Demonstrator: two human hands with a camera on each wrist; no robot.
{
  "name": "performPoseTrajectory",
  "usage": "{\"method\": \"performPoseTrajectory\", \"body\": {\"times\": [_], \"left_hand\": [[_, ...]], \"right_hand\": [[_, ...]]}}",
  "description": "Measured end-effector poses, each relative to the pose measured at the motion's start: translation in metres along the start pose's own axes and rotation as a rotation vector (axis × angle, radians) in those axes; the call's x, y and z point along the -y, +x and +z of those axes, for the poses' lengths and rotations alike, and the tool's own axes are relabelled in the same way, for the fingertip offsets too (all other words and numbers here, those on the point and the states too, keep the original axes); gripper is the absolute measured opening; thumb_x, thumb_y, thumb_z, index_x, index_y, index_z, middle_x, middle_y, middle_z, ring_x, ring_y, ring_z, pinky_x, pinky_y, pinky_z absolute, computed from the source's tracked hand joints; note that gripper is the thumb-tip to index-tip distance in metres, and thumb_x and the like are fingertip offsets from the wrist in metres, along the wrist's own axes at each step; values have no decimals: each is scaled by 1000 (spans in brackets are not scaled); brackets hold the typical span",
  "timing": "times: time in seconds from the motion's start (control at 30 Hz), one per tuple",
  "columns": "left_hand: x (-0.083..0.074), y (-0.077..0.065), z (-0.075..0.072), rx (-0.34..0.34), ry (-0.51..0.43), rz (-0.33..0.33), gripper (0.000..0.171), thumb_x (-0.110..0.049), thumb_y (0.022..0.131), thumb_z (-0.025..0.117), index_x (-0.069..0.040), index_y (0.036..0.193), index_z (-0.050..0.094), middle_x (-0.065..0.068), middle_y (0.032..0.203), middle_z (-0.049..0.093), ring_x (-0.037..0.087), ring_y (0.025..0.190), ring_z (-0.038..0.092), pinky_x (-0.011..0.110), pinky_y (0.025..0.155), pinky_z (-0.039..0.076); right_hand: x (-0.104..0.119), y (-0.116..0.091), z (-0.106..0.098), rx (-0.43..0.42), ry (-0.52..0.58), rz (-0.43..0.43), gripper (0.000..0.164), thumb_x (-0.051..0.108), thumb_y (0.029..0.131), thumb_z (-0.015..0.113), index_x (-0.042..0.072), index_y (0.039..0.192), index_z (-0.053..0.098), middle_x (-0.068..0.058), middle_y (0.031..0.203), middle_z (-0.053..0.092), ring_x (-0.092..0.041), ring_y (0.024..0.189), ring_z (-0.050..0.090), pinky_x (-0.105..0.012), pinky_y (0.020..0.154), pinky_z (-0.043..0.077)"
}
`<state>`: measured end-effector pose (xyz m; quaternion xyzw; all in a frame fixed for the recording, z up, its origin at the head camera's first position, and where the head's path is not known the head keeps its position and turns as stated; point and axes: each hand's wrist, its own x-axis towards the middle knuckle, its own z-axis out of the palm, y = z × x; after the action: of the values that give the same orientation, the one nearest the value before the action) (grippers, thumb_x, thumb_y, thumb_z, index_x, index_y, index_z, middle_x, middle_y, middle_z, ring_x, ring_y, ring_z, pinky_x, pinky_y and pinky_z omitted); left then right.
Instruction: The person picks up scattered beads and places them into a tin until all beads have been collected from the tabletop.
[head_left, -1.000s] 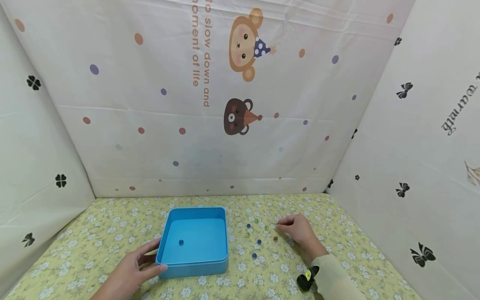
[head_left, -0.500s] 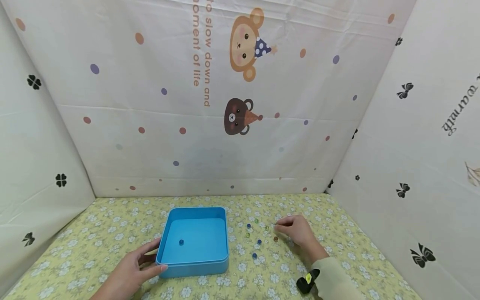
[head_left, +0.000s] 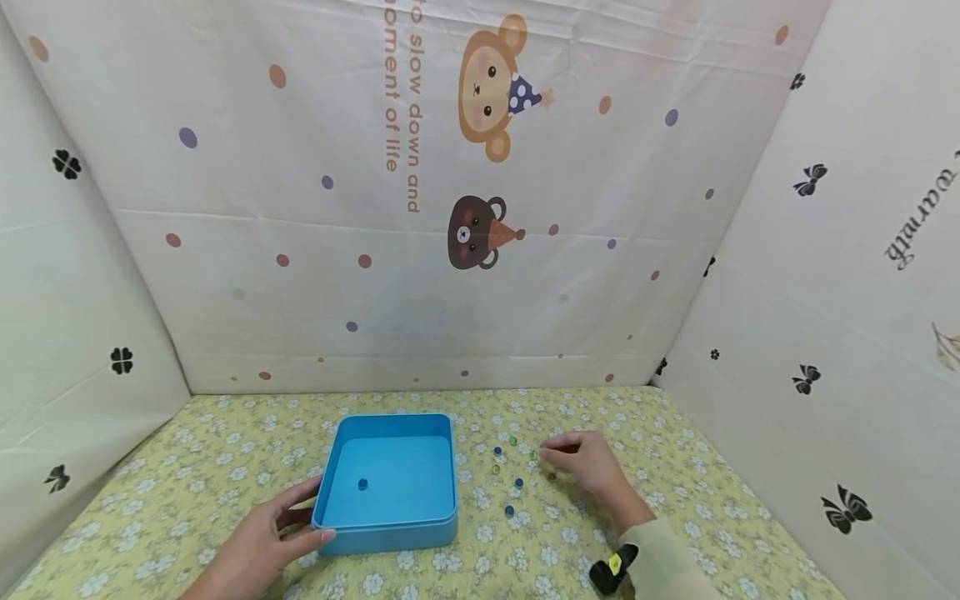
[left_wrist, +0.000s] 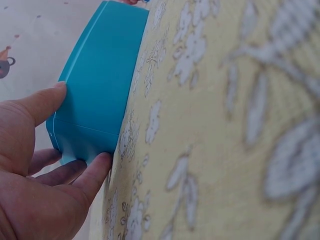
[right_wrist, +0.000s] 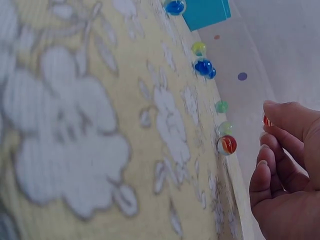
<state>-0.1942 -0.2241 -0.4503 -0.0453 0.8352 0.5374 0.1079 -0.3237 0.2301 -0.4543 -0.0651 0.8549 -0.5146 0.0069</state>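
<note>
A square blue box with an open top stands on the cloth, a dark blue marble lying inside it. My left hand grips the box's near left corner, thumb on the front wall and fingers on the left side. Between the thumb and index finger of my right hand is a marble with red stripes, mostly covered by the fingertips. That hand hovers over the cloth, close to an orange-red marble and a pale green marble.
Right of the box lie loose marbles: blue marbles, a yellow-green marble and a green marble. Floral yellow cloth covers the table. Patterned white curtains hang behind and at both sides.
My right hand has shifted slightly left toward the box, the marble still pinched. The left hand and the box have stayed put.
</note>
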Motion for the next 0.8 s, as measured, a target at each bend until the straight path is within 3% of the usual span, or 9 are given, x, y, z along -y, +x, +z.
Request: {"method": "performPoseTrajectory", "body": {"times": [0.57,0.8], "left_hand": [[2,-1,-1,6,-11,20,89,-32,90,79,-5,160,31,35,159,33,53,132,53,44,99,68],[0,-1,0,2,0,13,88,-31,91,79,-5,160,31,35,159,33,53,132,53,44,98,68]], "right_hand": [[14,-11,11,31,108,-59,35,28,92,80,4,117,77,-10,116,75,-24,100,72,-37,78,72],[22,-14,14,26,105,-92,34,29,91,81,5,116,78,-9,114,75,-33,94,70,-41,64,69]]}}
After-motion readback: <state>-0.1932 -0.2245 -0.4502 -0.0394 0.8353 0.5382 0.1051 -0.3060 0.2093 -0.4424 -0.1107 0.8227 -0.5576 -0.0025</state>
